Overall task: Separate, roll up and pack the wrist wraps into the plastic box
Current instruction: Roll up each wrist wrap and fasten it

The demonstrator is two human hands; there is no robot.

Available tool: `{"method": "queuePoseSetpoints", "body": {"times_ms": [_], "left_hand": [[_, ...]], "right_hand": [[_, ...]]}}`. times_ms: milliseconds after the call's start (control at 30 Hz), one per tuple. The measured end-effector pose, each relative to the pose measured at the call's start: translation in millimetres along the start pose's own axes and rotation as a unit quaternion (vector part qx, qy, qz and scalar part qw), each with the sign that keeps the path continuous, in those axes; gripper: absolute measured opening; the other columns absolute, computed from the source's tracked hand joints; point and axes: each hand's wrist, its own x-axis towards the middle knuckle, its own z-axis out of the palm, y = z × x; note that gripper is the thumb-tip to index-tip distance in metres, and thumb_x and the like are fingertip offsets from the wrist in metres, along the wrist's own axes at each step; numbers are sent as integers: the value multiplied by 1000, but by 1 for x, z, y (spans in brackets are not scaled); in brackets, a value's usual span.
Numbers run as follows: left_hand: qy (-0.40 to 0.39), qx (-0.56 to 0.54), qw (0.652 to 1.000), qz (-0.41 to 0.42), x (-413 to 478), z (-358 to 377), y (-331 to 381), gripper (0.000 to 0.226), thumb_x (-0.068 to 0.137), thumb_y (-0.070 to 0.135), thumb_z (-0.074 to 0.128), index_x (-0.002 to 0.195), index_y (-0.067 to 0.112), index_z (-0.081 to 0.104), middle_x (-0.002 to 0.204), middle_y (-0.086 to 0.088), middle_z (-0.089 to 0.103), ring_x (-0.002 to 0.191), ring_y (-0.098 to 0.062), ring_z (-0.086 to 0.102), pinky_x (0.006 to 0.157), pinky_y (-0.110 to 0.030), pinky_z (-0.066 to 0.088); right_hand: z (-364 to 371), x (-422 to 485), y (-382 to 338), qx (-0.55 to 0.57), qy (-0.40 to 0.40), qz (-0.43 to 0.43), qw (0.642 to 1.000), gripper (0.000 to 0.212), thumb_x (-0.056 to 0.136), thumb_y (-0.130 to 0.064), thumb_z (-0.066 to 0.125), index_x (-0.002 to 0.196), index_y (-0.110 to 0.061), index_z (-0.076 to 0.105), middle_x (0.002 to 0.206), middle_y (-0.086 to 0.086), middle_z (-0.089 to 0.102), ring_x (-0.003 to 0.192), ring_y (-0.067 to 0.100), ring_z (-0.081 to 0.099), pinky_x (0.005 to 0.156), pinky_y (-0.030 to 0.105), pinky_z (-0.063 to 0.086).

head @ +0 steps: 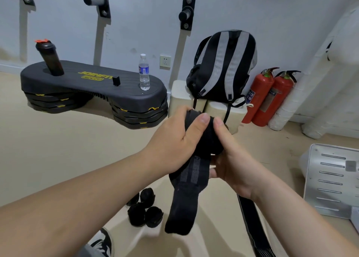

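Both hands hold one black wrist wrap [202, 138] in front of me, its upper part wound into a roll. My left hand [172, 140] grips the roll from the left, thumb on top. My right hand [231, 155] pinches it from the right. The wrap's loose tail [184, 202], with grey stripes, hangs down below the hands. On the floor lie several rolled black wraps [144, 211] in a cluster. Another unrolled black wrap [252, 227] stretches along the floor under my right forearm. I see no plastic box that I can name for certain.
A black step platform [87, 83] carries a shaker bottle [49, 57] and a water bottle [144, 73]. A striped backpack [223, 66] rests on cream blocks [179, 97]. Two red fire extinguishers [270, 97] stand by the wall. A white slotted panel [330, 179] lies at right. My shoe [102, 243] is below.
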Motion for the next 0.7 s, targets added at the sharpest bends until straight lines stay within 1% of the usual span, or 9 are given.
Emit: {"method": "queuePoseSetpoints", "body": {"times_ms": [100,200,267,333,400,467,533,633,700], "left_hand": [[-10,-12,1000,-23,1,3,-1,28,107,55,44,112,29,56,97,8,68,94,-9,65,84,-34,53],[-67,-99,976,-181,3,3,0,36,104,67,37,113,38,58,106,7,72,99,-13,71,82,-34,56],[-124,-171,936,-281,4,0,-1,52,102,74,33,124,36,62,116,-2,77,97,-20,77,74,-37,61],[-165,-221,912,-303,3,-2,-2,60,102,73,37,129,27,66,118,-9,79,94,-25,78,72,-43,64],[-169,-222,917,-285,3,-2,-5,59,102,71,44,124,23,71,117,-15,78,92,-28,75,78,-48,60],[-144,-188,940,-247,3,1,-7,57,101,70,47,117,21,72,113,-22,75,84,-32,69,69,-46,54],[-108,-167,956,-216,4,5,-5,56,102,68,48,112,19,70,97,-25,73,72,-31,63,57,-37,49],[-58,-127,976,-167,4,5,-1,44,100,65,54,107,22,63,81,-2,70,61,-18,63,48,-31,47],[-44,-45,992,-110,4,3,-3,34,98,64,57,107,31,59,87,10,72,72,-9,69,60,-30,54]], "right_hand": [[0,0,5,14,23,-13,1000,51,98,-64,53,133,-30,68,127,6,76,119,32,73,98,57,57],[-6,3,13,-17,61,-73,995,44,95,-45,73,131,-23,62,114,3,76,108,26,74,73,36,60],[-11,2,16,-85,63,-120,987,43,93,-20,78,131,-24,58,115,3,71,104,13,71,78,27,60],[-11,0,16,-124,42,-142,981,57,89,6,76,128,-32,59,119,4,66,102,7,70,81,28,60],[-12,1,16,-114,39,-144,982,70,76,16,80,118,-39,65,116,2,68,100,8,70,80,30,60],[-15,3,15,-96,52,-135,985,71,62,7,79,114,-41,68,115,0,71,105,14,68,80,32,60],[-17,3,11,-37,46,-101,993,78,61,1,79,128,-37,64,127,6,69,112,24,69,84,38,61],[-14,1,5,30,5,-41,999,63,84,-30,81,142,-21,57,132,16,71,115,36,73,89,49,62],[-12,1,4,16,21,-16,1000,60,88,-51,76,136,-18,63,127,15,75,108,32,76,83,44,62]]}}
